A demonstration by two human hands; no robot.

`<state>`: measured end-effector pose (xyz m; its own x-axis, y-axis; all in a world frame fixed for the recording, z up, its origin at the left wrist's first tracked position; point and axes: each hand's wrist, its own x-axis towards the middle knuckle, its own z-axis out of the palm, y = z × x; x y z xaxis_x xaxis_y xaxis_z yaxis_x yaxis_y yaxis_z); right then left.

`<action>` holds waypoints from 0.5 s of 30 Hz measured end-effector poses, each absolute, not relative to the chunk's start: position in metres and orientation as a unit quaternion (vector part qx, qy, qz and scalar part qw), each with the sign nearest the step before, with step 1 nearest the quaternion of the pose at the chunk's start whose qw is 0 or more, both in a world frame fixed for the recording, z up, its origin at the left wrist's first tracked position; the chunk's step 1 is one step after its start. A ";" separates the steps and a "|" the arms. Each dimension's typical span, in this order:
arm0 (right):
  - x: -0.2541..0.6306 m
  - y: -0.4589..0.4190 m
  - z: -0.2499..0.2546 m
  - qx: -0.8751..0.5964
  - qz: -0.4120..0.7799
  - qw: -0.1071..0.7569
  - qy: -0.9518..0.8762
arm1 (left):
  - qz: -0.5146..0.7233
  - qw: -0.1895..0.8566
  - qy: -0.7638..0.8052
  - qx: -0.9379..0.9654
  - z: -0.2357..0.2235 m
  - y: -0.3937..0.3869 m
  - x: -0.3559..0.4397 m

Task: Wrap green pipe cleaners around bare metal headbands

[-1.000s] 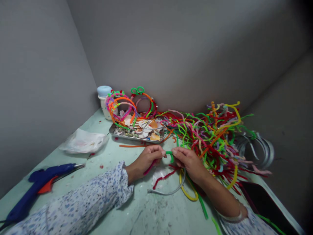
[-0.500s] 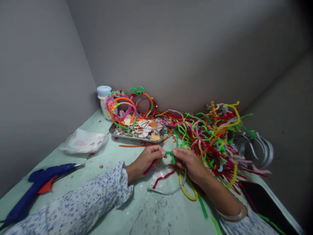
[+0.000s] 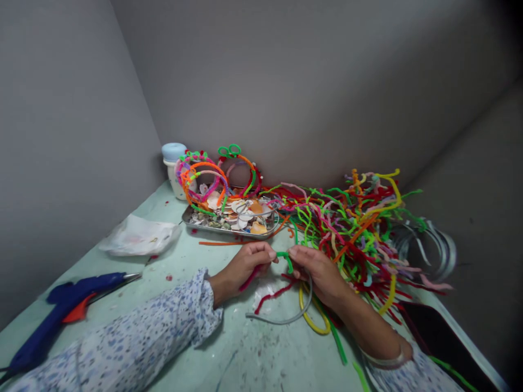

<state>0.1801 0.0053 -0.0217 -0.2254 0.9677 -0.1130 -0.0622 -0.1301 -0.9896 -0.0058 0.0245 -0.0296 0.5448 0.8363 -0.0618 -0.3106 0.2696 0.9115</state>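
Short green pipe cleaner (image 3: 290, 263) pinched between two hands

A pale green table (image 3: 253, 362) is pushed against grey walls (image 3: 294, 98). Its far right is covered by a tangled heap of colourful pipe cleaners (image 3: 339, 218). A blue glue gun (image 3: 81, 288) is laid at the near left. Beyond it, shells (image 3: 241, 209) are piled in a metal tray (image 3: 229, 233), with fuzzy headbands (image 3: 206, 165) propped over them.

At the centre, both hands are raised slightly, fingertips facing. The green piece is gripped at one end by the closed thumb and finger of the left hand (image 3: 247, 269). It is bridged across the small gap to the right hand (image 3: 316, 269), where it is nipped near its bend by closed fingertips; the loose end is left hanging just beside them. A grey band (image 3: 281, 322) is seen curving below the right hand; whether it is held cannot be told.
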 end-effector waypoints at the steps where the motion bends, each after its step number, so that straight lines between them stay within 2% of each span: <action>1: 0.180 0.004 -0.021 -0.461 0.574 0.431 -0.522 | 0.389 0.748 0.281 0.459 -0.030 0.025 -0.006; 6: 0.177 0.001 -0.021 -0.469 0.378 0.478 -0.640 | 0.409 0.765 0.277 0.413 -0.030 0.028 -0.005; 9: 0.178 0.003 -0.025 -0.449 0.261 0.476 -0.709 | 0.410 0.777 0.267 0.396 -0.030 0.028 -0.005; 15: 0.179 0.005 -0.027 -0.438 0.128 0.463 -0.760 | 0.393 0.784 0.267 0.400 -0.030 0.025 -0.004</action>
